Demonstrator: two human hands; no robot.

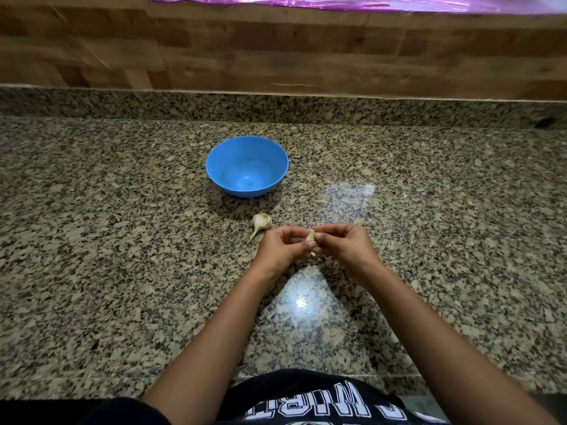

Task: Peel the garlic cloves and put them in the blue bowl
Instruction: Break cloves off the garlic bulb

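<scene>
Both hands pinch garlic clove nr blue bowl

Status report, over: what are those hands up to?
Left hand and right hand pinch one garlic clove. Blue bowl empty. Garlic bulb nearby, nothing blocking.

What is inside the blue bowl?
Nothing shows inside the blue bowl: only its bare bottom. Its near inside wall hides behind the rim. The left hand and right hand hold a garlic clove outside it.
</scene>
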